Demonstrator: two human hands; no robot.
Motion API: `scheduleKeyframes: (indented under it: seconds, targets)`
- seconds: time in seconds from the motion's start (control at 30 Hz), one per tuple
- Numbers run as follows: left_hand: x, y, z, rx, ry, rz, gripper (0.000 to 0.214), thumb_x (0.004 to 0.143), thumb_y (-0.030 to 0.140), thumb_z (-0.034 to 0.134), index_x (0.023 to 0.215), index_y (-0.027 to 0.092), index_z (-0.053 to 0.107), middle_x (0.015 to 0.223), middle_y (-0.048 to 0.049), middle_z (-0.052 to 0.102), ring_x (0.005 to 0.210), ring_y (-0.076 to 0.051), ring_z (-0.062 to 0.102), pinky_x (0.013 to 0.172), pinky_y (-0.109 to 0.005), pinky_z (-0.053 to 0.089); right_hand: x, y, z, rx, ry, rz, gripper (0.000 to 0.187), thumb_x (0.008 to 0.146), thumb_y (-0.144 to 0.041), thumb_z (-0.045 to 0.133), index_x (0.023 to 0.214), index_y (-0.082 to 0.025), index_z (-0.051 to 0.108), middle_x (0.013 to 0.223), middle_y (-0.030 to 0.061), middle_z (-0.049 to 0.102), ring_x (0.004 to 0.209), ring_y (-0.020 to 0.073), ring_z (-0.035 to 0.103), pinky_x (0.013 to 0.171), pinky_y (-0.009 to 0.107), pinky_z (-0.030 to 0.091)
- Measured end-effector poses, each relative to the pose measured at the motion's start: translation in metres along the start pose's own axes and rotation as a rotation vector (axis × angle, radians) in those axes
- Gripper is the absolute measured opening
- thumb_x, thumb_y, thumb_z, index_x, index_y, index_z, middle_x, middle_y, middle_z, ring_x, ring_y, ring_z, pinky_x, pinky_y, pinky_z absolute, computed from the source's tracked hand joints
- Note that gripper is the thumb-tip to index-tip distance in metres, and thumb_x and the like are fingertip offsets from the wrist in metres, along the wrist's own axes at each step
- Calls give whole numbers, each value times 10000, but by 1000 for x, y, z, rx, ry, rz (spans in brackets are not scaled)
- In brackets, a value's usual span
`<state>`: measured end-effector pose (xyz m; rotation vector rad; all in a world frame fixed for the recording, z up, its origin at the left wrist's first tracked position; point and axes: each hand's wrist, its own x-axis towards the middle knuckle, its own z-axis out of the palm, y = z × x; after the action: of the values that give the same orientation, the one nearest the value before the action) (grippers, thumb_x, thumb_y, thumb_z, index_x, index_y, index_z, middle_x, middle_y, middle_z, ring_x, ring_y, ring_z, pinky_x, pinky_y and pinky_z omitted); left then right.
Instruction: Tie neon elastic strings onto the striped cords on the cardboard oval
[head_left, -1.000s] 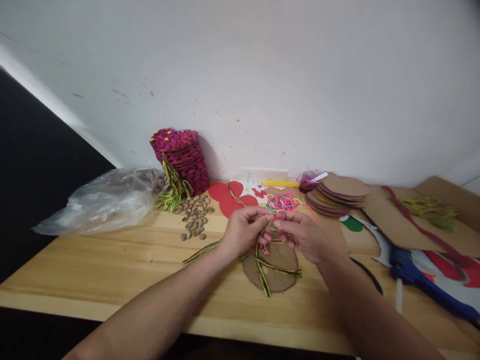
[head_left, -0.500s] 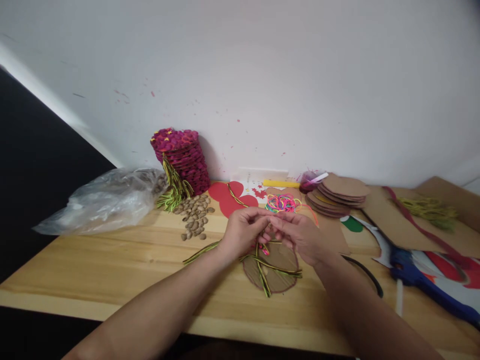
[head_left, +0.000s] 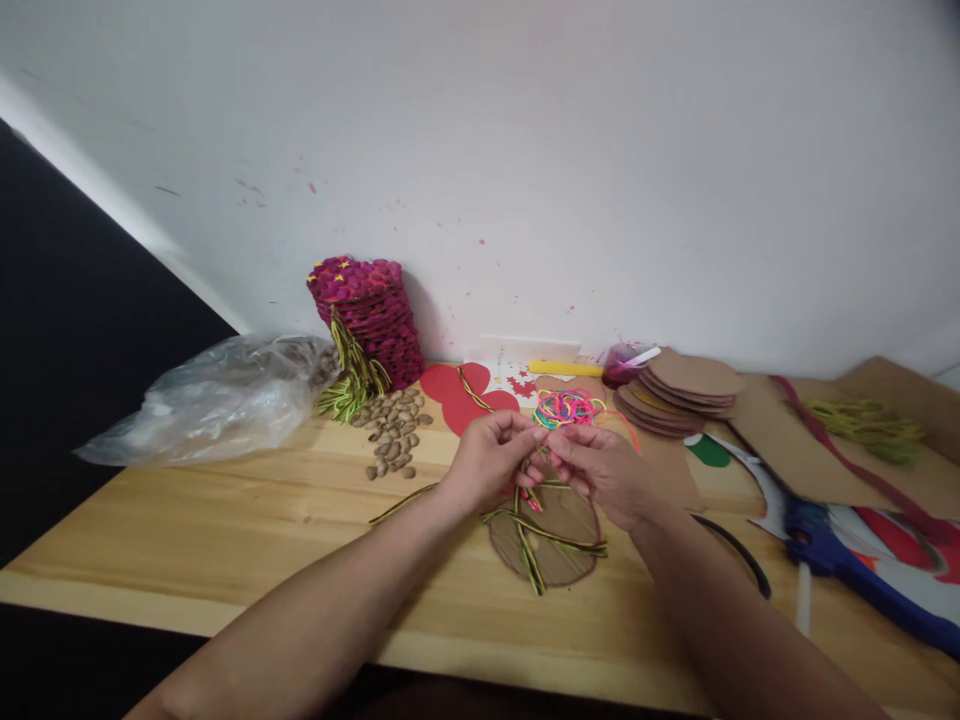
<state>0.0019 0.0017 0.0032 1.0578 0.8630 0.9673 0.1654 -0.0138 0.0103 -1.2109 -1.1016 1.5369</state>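
Note:
My left hand [head_left: 491,455] is closed in a pinch above a round cardboard disc [head_left: 574,515], with strands of yellow-green and dark yarn [head_left: 529,470] rising between its fingers. Fingertip to fingertip with it, my right hand [head_left: 600,465] is also pinched. What its fingers grip is too small and too covered to make out. More yarn strands [head_left: 555,540] lie crossed over the disc, and a bit of bright pink cord [head_left: 532,500] shows just under the hands. Behind the fingers sits a tangle of multicoloured cord [head_left: 566,405].
Left are brown shells or seeds [head_left: 394,430], a plastic bag [head_left: 210,400] and a purple cylinder [head_left: 367,320] with a yarn tassel [head_left: 349,375]. Red paper circles [head_left: 457,395] lie behind. To the right are stacked cardboard discs [head_left: 686,385] and a blue-handled tool [head_left: 847,560].
My pinched fingers have shifted slightly, with the left fingers more bent and raised. The whole view has moved a little; the things on the table stay in place.

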Motion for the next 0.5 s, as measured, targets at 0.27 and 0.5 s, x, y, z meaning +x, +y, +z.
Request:
scheduleKeyframes:
  seconds: [0.27,0.5]
  targets:
    - [-4,0,2,21,10,38,364,815,524,643,833,198,482,565,79,545,408,-124,613,344,-180,450,1,4,3,11,-13,16,308,665,-424,827,696,-166,662,635,-12,604,519,73,500,427,198,288]
    - [-3,-4,1,-47,-11,44,426,826,610,574,872,227,393,520,77,555,402,-153,620,355,-191,454,-2,3,5,-13,-28,-10,337,669,-463,815,689,-168,654,623,-7,596,511,78,489,415,201,277]
